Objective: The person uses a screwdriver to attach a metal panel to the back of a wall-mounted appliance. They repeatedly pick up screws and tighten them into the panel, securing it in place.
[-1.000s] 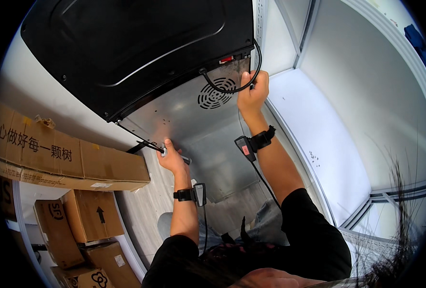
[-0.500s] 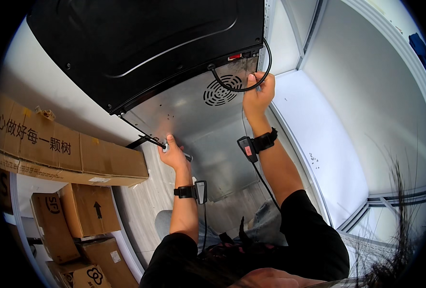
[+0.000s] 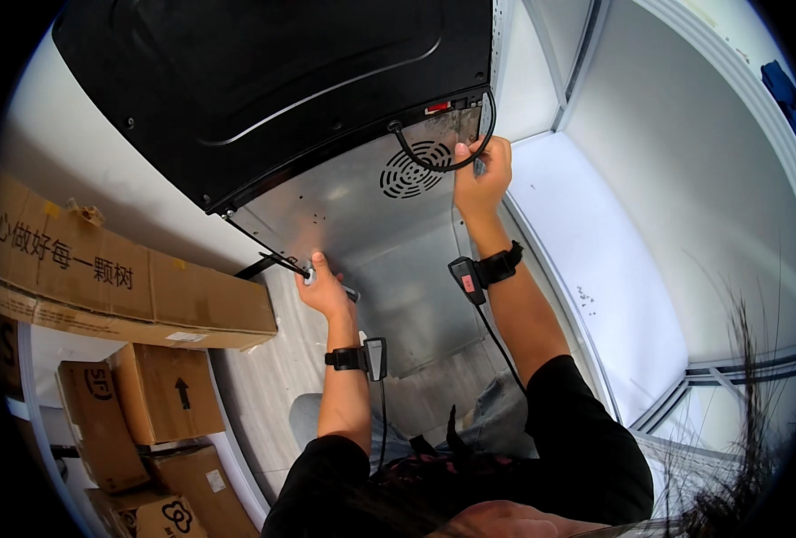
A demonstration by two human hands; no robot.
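Observation:
A large appliance has a black panel [image 3: 263, 81] and, below it, a bare metal panel [image 3: 371, 215] with a round slotted vent [image 3: 416, 169]. From the seam between them a black cord [image 3: 405, 143] hangs in a loop up to the right corner. My right hand [image 3: 483, 184] is closed at the metal panel's right edge, the cord passing between thumb and fingers; what else it grips is hidden. My left hand [image 3: 324, 289] is wrapped round a light grey rod [image 3: 352, 293] at the lower left corner, beside thin black strips [image 3: 281, 262].
Brown cardboard boxes [image 3: 173, 390] are stacked at the lower left, with a long box [image 3: 102, 278] above them. At right stands a white framed enclosure [image 3: 613, 242]. A red switch [image 3: 438, 108] sits near the cord. Both my wrists wear strapped devices [image 3: 468, 280] with trailing cables.
The cord's loop has drawn in to the left and lower at the right corner. My right hand has shifted slightly, and its thumb sits a little lower. My left hand stays put.

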